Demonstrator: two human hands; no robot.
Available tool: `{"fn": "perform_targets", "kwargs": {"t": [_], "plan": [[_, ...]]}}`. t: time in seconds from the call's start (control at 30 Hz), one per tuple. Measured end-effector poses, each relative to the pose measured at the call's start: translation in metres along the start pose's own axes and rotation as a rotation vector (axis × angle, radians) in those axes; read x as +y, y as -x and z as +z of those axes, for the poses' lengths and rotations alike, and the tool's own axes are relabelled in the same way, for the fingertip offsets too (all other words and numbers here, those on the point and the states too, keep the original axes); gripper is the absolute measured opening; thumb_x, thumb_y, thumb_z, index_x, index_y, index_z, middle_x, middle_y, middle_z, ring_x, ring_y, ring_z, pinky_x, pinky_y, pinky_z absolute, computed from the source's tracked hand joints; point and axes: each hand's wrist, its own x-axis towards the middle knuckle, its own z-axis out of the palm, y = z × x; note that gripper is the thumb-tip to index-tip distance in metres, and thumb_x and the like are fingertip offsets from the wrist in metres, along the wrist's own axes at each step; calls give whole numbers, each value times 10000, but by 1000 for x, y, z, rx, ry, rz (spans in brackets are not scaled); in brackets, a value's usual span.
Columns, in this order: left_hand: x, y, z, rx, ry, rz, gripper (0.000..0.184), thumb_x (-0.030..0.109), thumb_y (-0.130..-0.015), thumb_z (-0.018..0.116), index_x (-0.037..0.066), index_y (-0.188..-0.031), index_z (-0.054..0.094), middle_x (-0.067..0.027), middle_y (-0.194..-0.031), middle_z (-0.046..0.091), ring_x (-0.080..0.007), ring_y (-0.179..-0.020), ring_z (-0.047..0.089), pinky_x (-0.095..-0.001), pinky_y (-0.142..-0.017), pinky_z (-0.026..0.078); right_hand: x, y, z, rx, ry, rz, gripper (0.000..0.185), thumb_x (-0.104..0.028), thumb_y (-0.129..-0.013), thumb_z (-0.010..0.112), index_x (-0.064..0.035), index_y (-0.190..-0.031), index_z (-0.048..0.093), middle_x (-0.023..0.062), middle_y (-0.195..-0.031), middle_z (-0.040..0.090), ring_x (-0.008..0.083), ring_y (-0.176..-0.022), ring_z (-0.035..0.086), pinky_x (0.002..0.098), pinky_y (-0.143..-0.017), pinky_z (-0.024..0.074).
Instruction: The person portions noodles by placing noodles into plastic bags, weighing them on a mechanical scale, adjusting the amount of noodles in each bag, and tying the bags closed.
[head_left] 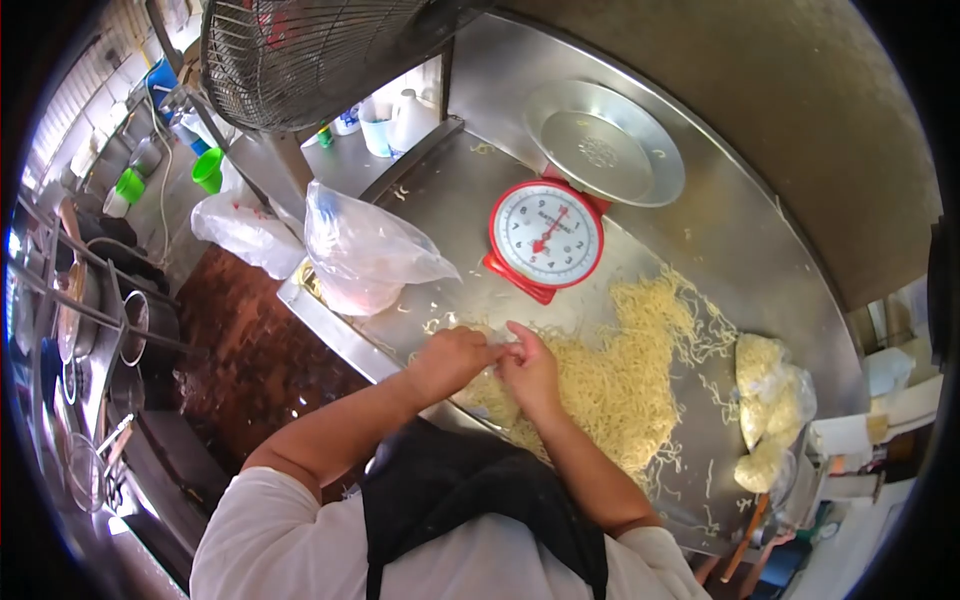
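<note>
My left hand [454, 358] and my right hand [528, 372] meet above the near edge of the steel table, over the left side of a wide pile of yellow noodles [620, 400]. The fingers of both are pinched together; whatever lies between them is too small to make out. Just beyond stands a red scale [547, 235] with a round white dial and a metal pan [604, 143] on its far side. A clear plastic bag [365, 250] sits at the table's left edge, to the left of the scale.
Bagged noodles [765, 400] lie at the table's right end, near a wooden stick [745, 538]. A large fan [310, 60] stands at the upper left. Beyond the left edge are a reddish floor [250, 345], pots and green containers [207, 171]. Loose noodle strands are scattered on the steel.
</note>
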Motion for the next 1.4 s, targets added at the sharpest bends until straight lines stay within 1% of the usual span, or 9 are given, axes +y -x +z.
{"fn": "perform_targets", "kwargs": {"t": [0.37,0.47,0.57,0.77,0.9,1.1,1.23,1.33,1.4], "plan": [[-2,27,2,29,220,-372,225,202,-764,650,96,-963,631,-84,-845,641,-288,-847,625,-406,-758,498,-25,24,15,-126,332,-219,469,-70,-786,677,-32,-1226,518,99,-961,657,149,-672,628,281,-621,511],[-5,35,12,44,296,-352,209,234,-820,638,70,-947,612,-66,-727,600,-252,-684,615,-366,-606,494,-17,20,14,-130,358,-232,390,-48,-773,682,-27,-1142,559,116,-967,635,178,-713,635,290,-640,516],[-6,32,3,-278,1216,-808,211,273,-868,631,67,-902,600,-15,-595,510,-162,-490,507,-288,-437,393,-1,19,14,-107,394,-290,320,-38,-771,678,-30,-1078,590,131,-959,626,211,-751,639,306,-653,520],[-20,33,19,-477,2037,-917,232,295,-871,659,89,-792,587,23,-514,434,-77,-419,378,-235,-382,275,-24,27,11,-57,740,-433,206,-137,-823,627,-76,-1019,639,126,-896,636,298,-786,633,384,-672,520],[-9,20,18,-149,1122,-729,308,371,-854,652,68,-805,630,-25,-583,549,-148,-491,513,-272,-458,399,-35,33,6,-69,902,-297,190,-192,-853,584,-90,-995,658,131,-887,641,318,-817,628,416,-689,509],[10,21,6,26,408,-388,318,332,-844,656,138,-1094,629,-75,-717,618,-226,-653,620,-348,-588,479,-23,26,-13,-94,832,-311,169,-178,-879,542,-62,-945,645,167,-878,625,352,-838,609,447,-724,482],[28,15,20,92,298,-380,321,241,-829,633,152,-1137,623,-111,-881,675,-334,-818,636,-398,-721,495,-54,45,-20,-251,665,-487,142,-139,-889,525,-33,-888,619,186,-872,616,371,-824,597,432,-712,474],[47,18,31,147,492,-467,251,214,-825,634,101,-1047,659,-131,-883,675,-300,-811,650,-381,-721,497,-58,54,-27,-301,471,-590,154,-151,-902,528,-22,-890,611,195,-857,606,384,-790,582,410,-705,474],[70,29,25,169,606,-701,189,193,-815,647,49,-935,671,-146,-840,675,-249,-771,657,-365,-707,497,-56,56,-33,-334,340,-640,99,-107,-884,583,-16,-898,618,131,-830,619,262,-731,592,327,-672,470]]}}
